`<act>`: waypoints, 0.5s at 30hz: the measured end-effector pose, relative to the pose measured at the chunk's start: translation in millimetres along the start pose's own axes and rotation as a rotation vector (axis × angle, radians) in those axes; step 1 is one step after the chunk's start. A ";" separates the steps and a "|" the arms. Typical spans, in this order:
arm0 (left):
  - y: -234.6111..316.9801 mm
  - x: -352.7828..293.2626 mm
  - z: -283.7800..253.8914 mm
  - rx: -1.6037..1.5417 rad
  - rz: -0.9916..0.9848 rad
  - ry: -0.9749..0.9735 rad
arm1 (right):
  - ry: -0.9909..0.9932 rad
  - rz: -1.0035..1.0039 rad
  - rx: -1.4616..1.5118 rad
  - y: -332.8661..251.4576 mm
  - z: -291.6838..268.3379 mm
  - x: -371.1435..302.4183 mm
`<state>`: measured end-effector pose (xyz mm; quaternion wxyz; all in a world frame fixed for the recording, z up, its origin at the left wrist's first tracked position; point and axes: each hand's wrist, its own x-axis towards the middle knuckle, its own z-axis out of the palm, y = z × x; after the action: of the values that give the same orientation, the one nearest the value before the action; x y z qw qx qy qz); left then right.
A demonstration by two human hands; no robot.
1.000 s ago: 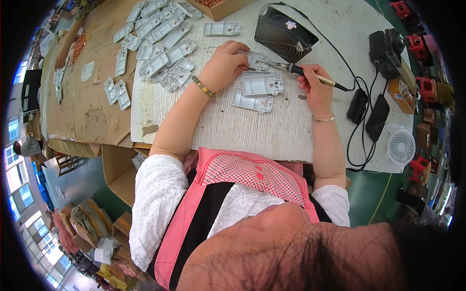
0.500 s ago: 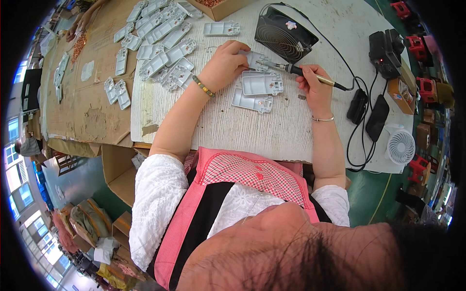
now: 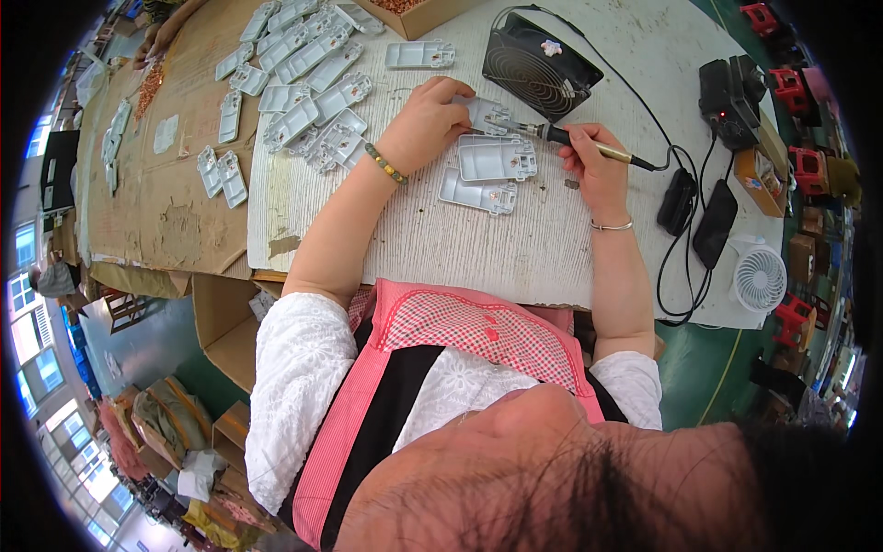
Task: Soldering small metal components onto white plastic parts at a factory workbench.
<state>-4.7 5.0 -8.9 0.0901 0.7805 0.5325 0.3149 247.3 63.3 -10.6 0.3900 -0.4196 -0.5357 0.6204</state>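
My right hand [image 3: 596, 166] is closed round a soldering iron [image 3: 557, 134], held like a pen and pointing left. Its tip reaches the right end of a pale grey plastic housing [image 3: 480, 112]. At that housing's left end my left hand [image 3: 430, 120] pinches with bent fingers, which hide part of it. Whether the fingers also hold something thin, I cannot make out. Just below lie two similar housings, the nearer one [image 3: 474, 191] partly under the upper one [image 3: 495, 158], with small metal parts at their right ends.
Beyond the iron stands a black fan [image 3: 541, 69]. A heap of housings [image 3: 308, 55] lies at the left. A black power unit [image 3: 731, 97], cables and a small white fan [image 3: 760, 278] are at the right. Another person's hand [image 3: 158, 41] is at the far left, near copper-coloured bits.
The soldering iron has shifted very slightly at the housing's right end. My left hand stays in place. The other person's hand at the far left has moved a little.
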 end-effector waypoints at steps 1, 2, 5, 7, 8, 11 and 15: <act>0.0 0.0 0.1 -0.004 -0.004 0.002 | -0.016 0.017 0.003 0.5 -0.4 0.0; 0.3 -0.1 0.1 -0.005 -0.004 0.003 | -0.014 0.007 0.018 0.9 -1.0 0.0; 0.6 -0.4 -0.7 -0.019 0.014 -0.007 | 0.006 -0.012 0.092 2.6 -2.3 1.3; -0.4 -1.4 -2.9 -0.032 0.032 -0.019 | 0.025 -0.021 0.153 3.3 -3.8 2.6; -1.9 -2.5 -4.9 -0.087 0.027 -0.129 | 0.029 -0.026 0.187 3.5 -4.6 3.1; -11.4 -3.3 -8.8 -0.164 -0.029 -0.198 | 0.039 -0.029 0.249 4.9 -5.1 4.3; -25.8 -2.3 1.3 0.228 -0.137 0.280 | 0.057 -0.038 0.286 6.2 -6.0 4.9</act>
<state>-24.5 13.9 -23.2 -0.0527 0.6959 0.6242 0.3512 251.0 69.2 -17.7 0.4726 -0.3671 -0.4381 0.6708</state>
